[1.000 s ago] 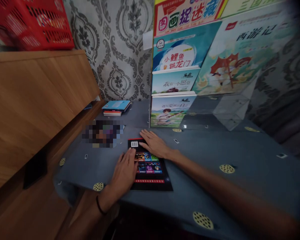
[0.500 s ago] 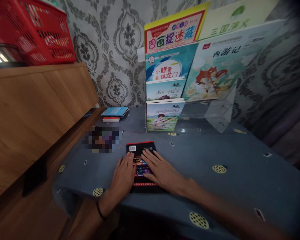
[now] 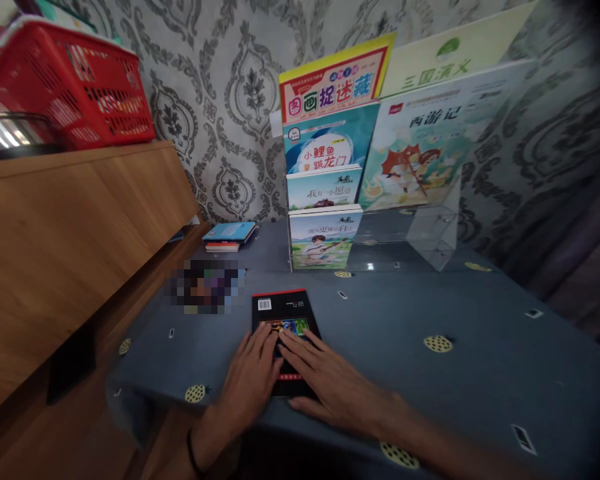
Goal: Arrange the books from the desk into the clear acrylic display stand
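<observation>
A thin black book lies back cover up on the blue-grey tablecloth, its barcode at the far left corner. My left hand lies flat on the book's near left part, fingers spread. My right hand lies flat over its near right part, fingers pointing toward the far left. Both palms press on the cover; neither hand grips it. The near half of the book is hidden under my hands.
A clear display stand at the back holds several picture books. A small stack of books lies at the back left. A wooden cabinet on the left carries a red basket and a metal bowl.
My right hand slid from the book's far edge back toward me onto its near part. The view tilted up and the book's far half came uncovered.
</observation>
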`<act>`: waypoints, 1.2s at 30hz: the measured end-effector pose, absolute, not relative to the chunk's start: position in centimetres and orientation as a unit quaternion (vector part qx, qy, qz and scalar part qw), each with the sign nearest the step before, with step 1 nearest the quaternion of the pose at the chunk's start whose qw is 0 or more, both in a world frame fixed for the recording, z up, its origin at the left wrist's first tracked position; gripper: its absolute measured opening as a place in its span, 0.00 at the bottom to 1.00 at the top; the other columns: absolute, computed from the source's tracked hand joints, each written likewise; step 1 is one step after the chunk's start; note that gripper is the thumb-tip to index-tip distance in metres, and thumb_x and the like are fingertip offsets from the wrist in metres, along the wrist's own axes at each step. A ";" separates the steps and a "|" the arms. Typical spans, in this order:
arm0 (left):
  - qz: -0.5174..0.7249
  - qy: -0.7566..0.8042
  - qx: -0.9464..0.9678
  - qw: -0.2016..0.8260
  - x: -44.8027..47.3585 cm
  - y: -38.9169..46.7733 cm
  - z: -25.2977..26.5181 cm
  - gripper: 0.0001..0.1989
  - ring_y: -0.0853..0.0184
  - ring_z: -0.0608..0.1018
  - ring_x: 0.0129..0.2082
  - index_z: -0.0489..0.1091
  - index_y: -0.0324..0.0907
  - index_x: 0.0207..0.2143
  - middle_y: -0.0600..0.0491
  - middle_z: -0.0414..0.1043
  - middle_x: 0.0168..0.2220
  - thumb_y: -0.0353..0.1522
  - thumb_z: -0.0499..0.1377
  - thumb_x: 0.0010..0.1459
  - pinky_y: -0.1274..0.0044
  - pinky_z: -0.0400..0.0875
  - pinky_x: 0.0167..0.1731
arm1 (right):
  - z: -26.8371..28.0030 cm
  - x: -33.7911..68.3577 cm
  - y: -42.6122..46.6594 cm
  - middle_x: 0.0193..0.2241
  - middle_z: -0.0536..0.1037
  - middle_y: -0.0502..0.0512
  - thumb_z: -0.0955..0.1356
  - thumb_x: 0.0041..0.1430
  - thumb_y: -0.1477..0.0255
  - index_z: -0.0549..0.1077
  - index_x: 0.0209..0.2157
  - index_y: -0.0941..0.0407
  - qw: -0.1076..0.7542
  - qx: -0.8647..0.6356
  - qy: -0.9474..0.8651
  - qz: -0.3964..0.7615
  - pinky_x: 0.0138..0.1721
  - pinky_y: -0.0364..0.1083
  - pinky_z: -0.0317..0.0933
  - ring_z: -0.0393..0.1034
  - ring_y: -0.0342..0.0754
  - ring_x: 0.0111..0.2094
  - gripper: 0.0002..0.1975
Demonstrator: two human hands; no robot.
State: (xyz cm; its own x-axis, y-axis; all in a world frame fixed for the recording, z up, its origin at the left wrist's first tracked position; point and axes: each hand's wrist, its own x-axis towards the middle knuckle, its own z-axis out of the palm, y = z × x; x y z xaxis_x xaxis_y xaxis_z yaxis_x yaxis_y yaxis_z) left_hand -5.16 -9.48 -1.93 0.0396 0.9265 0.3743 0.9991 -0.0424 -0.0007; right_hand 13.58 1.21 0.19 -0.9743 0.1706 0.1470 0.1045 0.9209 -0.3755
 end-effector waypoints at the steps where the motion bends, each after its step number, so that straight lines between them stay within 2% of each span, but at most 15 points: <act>1: -0.132 -0.676 -0.714 0.129 -5.0 -9.9 -2.1 0.23 0.56 0.67 0.65 0.56 0.38 0.64 0.38 0.64 0.65 0.35 0.49 0.69 0.58 0.68 0.60 | 0.2 13.5 1.2 0.71 0.51 0.64 0.63 0.67 0.52 0.49 0.71 0.60 0.086 -0.073 -0.975 0.189 0.72 0.58 0.38 0.43 0.54 0.72 0.40; 5: -0.094 -0.660 -0.737 0.107 -4.8 -11.3 -2.3 0.33 0.54 0.59 0.69 0.45 0.35 0.70 0.35 0.56 0.69 0.39 0.51 0.69 0.57 0.67 0.62 | -0.3 13.4 1.3 0.71 0.51 0.63 0.65 0.66 0.55 0.47 0.71 0.58 0.100 -0.067 -0.974 0.190 0.72 0.59 0.39 0.44 0.54 0.72 0.41; 8: -0.064 -0.650 -0.751 0.100 -5.3 -12.2 -2.0 0.37 0.53 0.58 0.70 0.41 0.35 0.71 0.34 0.53 0.69 0.40 0.52 0.68 0.55 0.66 0.61 | -0.9 13.4 1.4 0.70 0.53 0.63 0.66 0.65 0.54 0.48 0.71 0.56 0.125 -0.062 -0.973 0.186 0.71 0.60 0.42 0.46 0.56 0.71 0.41; 14: -0.021 -0.638 -0.761 0.112 -6.2 -12.9 -1.2 0.38 0.51 0.61 0.68 0.46 0.35 0.70 0.33 0.56 0.68 0.43 0.55 0.66 0.53 0.67 0.59 | -1.6 13.3 1.8 0.69 0.56 0.62 0.68 0.63 0.55 0.51 0.71 0.54 0.141 -0.053 -0.974 0.169 0.70 0.60 0.45 0.49 0.56 0.70 0.41; 17: -0.012 -0.625 -0.769 0.135 -6.4 -12.5 -1.3 0.38 0.50 0.64 0.67 0.51 0.33 0.68 0.32 0.59 0.66 0.46 0.57 0.64 0.52 0.68 0.59 | -2.1 13.2 1.6 0.67 0.61 0.66 0.68 0.65 0.56 0.58 0.68 0.58 0.159 -0.046 -0.979 0.120 0.68 0.58 0.53 0.52 0.57 0.69 0.37; 20: 0.001 -0.613 -0.772 0.166 -6.3 -12.2 -1.5 0.37 0.49 0.67 0.65 0.57 0.33 0.65 0.32 0.62 0.65 0.47 0.59 0.62 0.57 0.70 0.58 | -2.8 13.0 1.2 0.63 0.69 0.68 0.66 0.67 0.57 0.66 0.63 0.61 0.184 -0.033 -0.981 0.056 0.64 0.55 0.60 0.60 0.58 0.66 0.30; 23: 0.027 -0.597 -0.777 0.196 -5.9 -12.3 -1.4 0.31 0.48 0.68 0.64 0.61 0.34 0.63 0.32 0.65 0.63 0.44 0.57 0.65 0.63 0.75 0.53 | -3.2 12.9 0.9 0.58 0.74 0.68 0.63 0.70 0.59 0.70 0.60 0.62 0.205 -0.018 -0.978 0.020 0.62 0.55 0.64 0.67 0.57 0.62 0.26; 26: 0.061 -0.573 -0.783 0.234 -5.2 -12.9 -0.9 0.23 0.47 0.72 0.61 0.64 0.34 0.61 0.34 0.70 0.60 0.36 0.53 0.68 0.67 0.79 0.46 | -2.8 12.8 0.9 0.55 0.77 0.67 0.62 0.71 0.61 0.72 0.57 0.61 0.211 -0.019 -0.977 0.023 0.60 0.55 0.66 0.70 0.56 0.59 0.23; 29: 0.084 -0.558 -0.790 0.240 -4.6 -13.4 -0.4 0.20 0.48 0.73 0.59 0.65 0.34 0.61 0.34 0.71 0.59 0.28 0.50 0.68 0.69 0.81 0.42 | -1.3 13.1 1.1 0.51 0.80 0.64 0.65 0.69 0.62 0.76 0.52 0.60 0.221 -0.022 -0.973 0.063 0.58 0.55 0.68 0.74 0.55 0.55 0.19; 32: 0.080 -0.559 -0.787 0.249 -4.6 -13.6 0.2 0.21 0.49 0.74 0.59 0.66 0.36 0.59 0.36 0.72 0.58 0.25 0.48 0.67 0.73 0.81 0.36 | 0.2 13.9 1.8 0.53 0.79 0.61 0.65 0.69 0.63 0.76 0.52 0.58 0.225 -0.007 -0.965 0.136 0.59 0.54 0.67 0.74 0.52 0.55 0.17; 34: 0.059 -0.557 -0.787 0.259 -4.9 -13.8 0.8 0.19 0.50 0.75 0.59 0.68 0.36 0.57 0.37 0.73 0.57 0.24 0.47 0.67 0.74 0.80 0.37 | 0.7 14.4 2.6 0.56 0.77 0.60 0.66 0.69 0.64 0.74 0.55 0.56 0.226 0.007 -0.957 0.183 0.61 0.54 0.65 0.71 0.50 0.58 0.18; 36: 0.027 -0.551 -0.790 0.266 -5.4 -14.0 1.6 0.18 0.52 0.74 0.59 0.69 0.36 0.55 0.38 0.74 0.56 0.24 0.47 0.67 0.72 0.80 0.43 | 0.5 14.7 3.6 0.56 0.77 0.59 0.67 0.68 0.65 0.72 0.58 0.54 0.239 0.012 -0.944 0.228 0.61 0.55 0.65 0.70 0.50 0.59 0.19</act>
State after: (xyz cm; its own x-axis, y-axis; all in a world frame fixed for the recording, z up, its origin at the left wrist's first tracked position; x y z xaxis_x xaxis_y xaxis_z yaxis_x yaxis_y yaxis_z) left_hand -5.44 -13.98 1.55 0.3908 0.8859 0.2500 0.8570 -0.2511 -0.4499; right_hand 14.66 3.63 0.52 -0.8856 0.0859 0.4564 -0.1316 0.8960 -0.4240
